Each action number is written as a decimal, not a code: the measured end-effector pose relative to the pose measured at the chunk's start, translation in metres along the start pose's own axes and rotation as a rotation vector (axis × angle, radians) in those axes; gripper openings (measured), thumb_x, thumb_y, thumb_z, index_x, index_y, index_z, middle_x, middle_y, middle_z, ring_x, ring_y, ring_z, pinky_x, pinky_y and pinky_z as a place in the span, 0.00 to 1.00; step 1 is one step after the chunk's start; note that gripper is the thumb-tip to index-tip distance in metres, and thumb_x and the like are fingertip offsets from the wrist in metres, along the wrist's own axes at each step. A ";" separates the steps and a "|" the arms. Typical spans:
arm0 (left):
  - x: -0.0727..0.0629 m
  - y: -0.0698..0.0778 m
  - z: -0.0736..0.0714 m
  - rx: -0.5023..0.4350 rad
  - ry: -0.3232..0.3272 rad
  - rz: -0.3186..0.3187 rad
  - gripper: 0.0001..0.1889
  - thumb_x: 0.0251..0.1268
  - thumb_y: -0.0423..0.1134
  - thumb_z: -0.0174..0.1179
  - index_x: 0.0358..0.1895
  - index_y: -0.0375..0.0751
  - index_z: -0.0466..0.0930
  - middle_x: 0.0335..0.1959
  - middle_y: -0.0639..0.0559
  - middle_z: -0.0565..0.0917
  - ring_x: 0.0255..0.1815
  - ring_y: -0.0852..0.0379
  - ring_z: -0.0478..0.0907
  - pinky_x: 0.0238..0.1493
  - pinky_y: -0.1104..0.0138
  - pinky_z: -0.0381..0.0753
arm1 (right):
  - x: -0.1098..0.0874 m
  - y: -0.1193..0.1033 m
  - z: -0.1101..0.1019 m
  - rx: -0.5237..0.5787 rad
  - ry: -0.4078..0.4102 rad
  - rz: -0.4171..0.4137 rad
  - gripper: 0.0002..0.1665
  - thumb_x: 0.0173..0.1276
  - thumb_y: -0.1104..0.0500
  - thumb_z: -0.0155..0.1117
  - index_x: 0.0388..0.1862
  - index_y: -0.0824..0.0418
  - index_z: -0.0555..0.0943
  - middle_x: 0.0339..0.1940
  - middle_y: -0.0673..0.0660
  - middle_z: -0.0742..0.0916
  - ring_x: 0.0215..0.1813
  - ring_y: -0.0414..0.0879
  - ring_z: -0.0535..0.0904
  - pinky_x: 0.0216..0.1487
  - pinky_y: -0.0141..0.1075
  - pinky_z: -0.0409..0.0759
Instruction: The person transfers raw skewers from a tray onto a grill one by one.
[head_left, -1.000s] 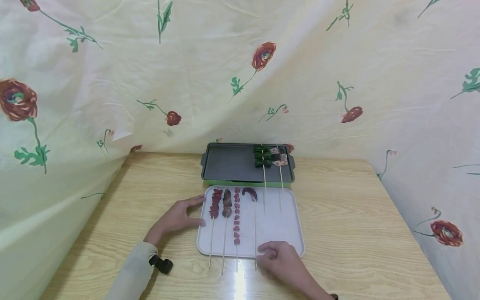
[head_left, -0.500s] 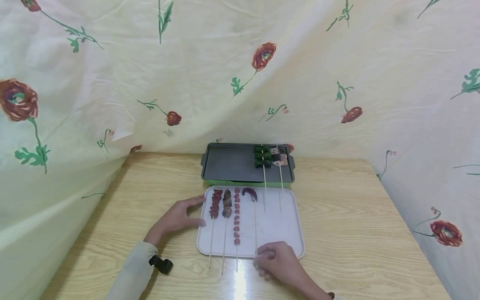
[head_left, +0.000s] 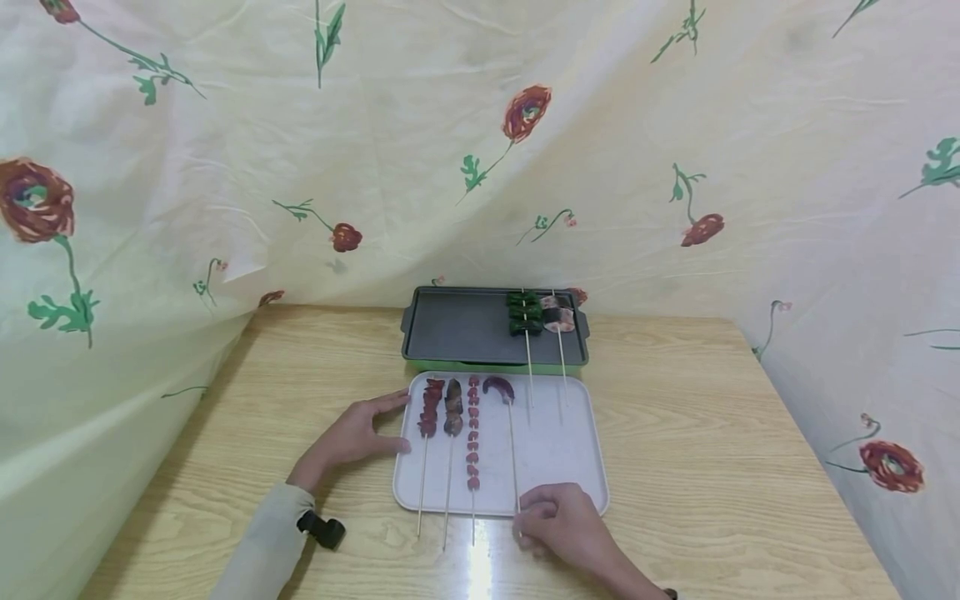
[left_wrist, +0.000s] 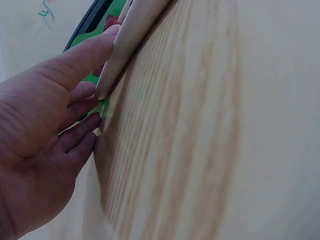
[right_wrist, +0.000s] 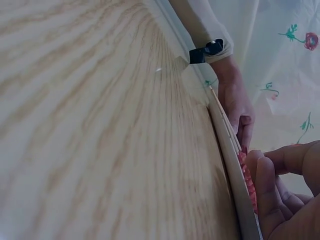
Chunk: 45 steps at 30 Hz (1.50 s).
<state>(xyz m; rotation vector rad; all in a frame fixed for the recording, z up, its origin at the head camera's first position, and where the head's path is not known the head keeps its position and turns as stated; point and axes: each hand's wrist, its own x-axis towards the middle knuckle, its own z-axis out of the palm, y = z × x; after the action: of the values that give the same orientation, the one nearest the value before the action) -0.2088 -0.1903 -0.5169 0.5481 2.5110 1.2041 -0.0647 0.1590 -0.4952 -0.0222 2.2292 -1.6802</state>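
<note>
In the head view my right hand (head_left: 562,525) pinches the lower end of a skewer (head_left: 514,450) between thumb and index finger. A curved, dark purplish-red piece (head_left: 499,387) sits on its far end, over the white tray (head_left: 558,467). The right wrist view shows the thumb and index tips (right_wrist: 260,160) meeting; the stick between them is hidden. My left hand (head_left: 360,433) rests at the tray's left rim, fingers extended, thumb lying over the edge. In the left wrist view that thumb (left_wrist: 95,52) touches the rim (left_wrist: 135,35), with the other fingers beside its outer side.
On the tray lie a red meat skewer (head_left: 431,408), a brown one (head_left: 453,408) and one of small pink pieces (head_left: 473,429). Behind stands a dark grill pan (head_left: 457,325) with a green skewer (head_left: 525,313) and a fish-like one (head_left: 558,314). Wooden table (head_left: 690,433) around.
The near end of the pinched skewer has shifted slightly right with my right hand, so the stick now slants. My left hand and the tray have stayed put.
</note>
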 end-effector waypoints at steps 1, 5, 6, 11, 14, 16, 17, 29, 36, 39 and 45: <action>0.000 0.000 0.000 0.001 0.001 0.002 0.44 0.53 0.55 0.78 0.75 0.51 0.70 0.79 0.52 0.66 0.81 0.44 0.58 0.79 0.47 0.60 | -0.001 0.000 0.000 -0.001 0.003 0.001 0.17 0.61 0.66 0.72 0.47 0.75 0.83 0.24 0.58 0.88 0.23 0.48 0.85 0.23 0.35 0.86; 0.000 -0.001 0.000 0.003 0.002 0.011 0.44 0.53 0.55 0.77 0.75 0.51 0.70 0.79 0.51 0.66 0.81 0.44 0.58 0.79 0.47 0.60 | -0.004 -0.004 -0.001 -0.010 0.010 0.010 0.17 0.61 0.65 0.72 0.47 0.75 0.83 0.24 0.57 0.88 0.24 0.49 0.85 0.24 0.35 0.86; 0.000 -0.002 0.000 0.004 0.002 0.012 0.44 0.53 0.55 0.77 0.75 0.51 0.70 0.79 0.51 0.66 0.81 0.44 0.58 0.79 0.47 0.60 | -0.005 -0.006 -0.002 -0.013 0.011 0.013 0.17 0.61 0.65 0.72 0.46 0.74 0.83 0.24 0.57 0.88 0.24 0.49 0.85 0.24 0.35 0.86; 0.000 -0.002 0.000 -0.001 0.000 0.012 0.44 0.54 0.55 0.77 0.75 0.51 0.70 0.79 0.51 0.66 0.81 0.44 0.58 0.79 0.47 0.61 | -0.011 -0.017 -0.004 -0.038 0.003 0.010 0.16 0.61 0.62 0.73 0.44 0.71 0.84 0.23 0.56 0.87 0.25 0.49 0.84 0.25 0.34 0.85; 0.001 -0.002 0.000 -0.001 0.001 0.013 0.44 0.53 0.55 0.77 0.75 0.51 0.71 0.79 0.52 0.66 0.81 0.44 0.58 0.79 0.47 0.61 | -0.014 -0.023 -0.007 -0.054 0.000 -0.003 0.15 0.61 0.61 0.74 0.43 0.70 0.85 0.23 0.55 0.87 0.25 0.48 0.84 0.27 0.33 0.84; 0.001 -0.003 0.000 0.000 0.001 0.014 0.44 0.53 0.55 0.77 0.75 0.51 0.71 0.79 0.52 0.66 0.81 0.44 0.58 0.79 0.47 0.61 | -0.015 -0.026 -0.009 -0.053 -0.003 -0.012 0.15 0.61 0.61 0.74 0.43 0.70 0.85 0.24 0.55 0.88 0.26 0.48 0.84 0.28 0.33 0.85; 0.001 -0.003 0.000 0.001 0.001 0.015 0.44 0.53 0.56 0.77 0.75 0.51 0.71 0.79 0.52 0.66 0.81 0.44 0.58 0.79 0.47 0.61 | -0.016 -0.028 -0.010 -0.054 -0.008 -0.019 0.15 0.62 0.61 0.74 0.43 0.70 0.85 0.24 0.56 0.88 0.26 0.48 0.84 0.28 0.33 0.84; 0.002 -0.003 0.000 0.000 -0.002 0.014 0.45 0.53 0.56 0.77 0.75 0.51 0.70 0.79 0.52 0.65 0.81 0.44 0.58 0.79 0.48 0.60 | -0.012 -0.053 -0.028 -0.100 0.015 -0.079 0.19 0.63 0.60 0.75 0.48 0.72 0.84 0.25 0.58 0.89 0.25 0.53 0.85 0.27 0.40 0.87; 0.001 -0.002 0.000 0.006 -0.001 0.004 0.45 0.53 0.56 0.77 0.75 0.51 0.70 0.79 0.52 0.65 0.81 0.44 0.58 0.79 0.48 0.60 | 0.004 -0.073 -0.038 -0.106 0.030 -0.112 0.19 0.65 0.61 0.73 0.49 0.74 0.83 0.24 0.57 0.89 0.29 0.58 0.87 0.29 0.38 0.90; 0.001 -0.002 0.000 0.007 -0.001 0.002 0.45 0.53 0.56 0.77 0.75 0.51 0.70 0.79 0.52 0.66 0.81 0.44 0.58 0.79 0.47 0.60 | 0.011 -0.083 -0.044 -0.090 0.030 -0.115 0.18 0.66 0.62 0.72 0.49 0.73 0.83 0.27 0.60 0.90 0.32 0.60 0.88 0.30 0.39 0.90; 0.001 -0.002 0.000 0.011 0.002 0.009 0.45 0.53 0.57 0.77 0.75 0.51 0.70 0.79 0.52 0.66 0.81 0.44 0.58 0.79 0.47 0.60 | 0.031 -0.098 -0.053 -0.087 0.036 -0.140 0.16 0.69 0.62 0.70 0.50 0.73 0.83 0.32 0.60 0.91 0.33 0.55 0.88 0.32 0.39 0.90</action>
<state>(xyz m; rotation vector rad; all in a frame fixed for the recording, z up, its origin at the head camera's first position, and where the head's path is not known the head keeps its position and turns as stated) -0.2099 -0.1910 -0.5190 0.5624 2.5209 1.1953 -0.1275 0.1728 -0.3994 -0.1747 2.3756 -1.6638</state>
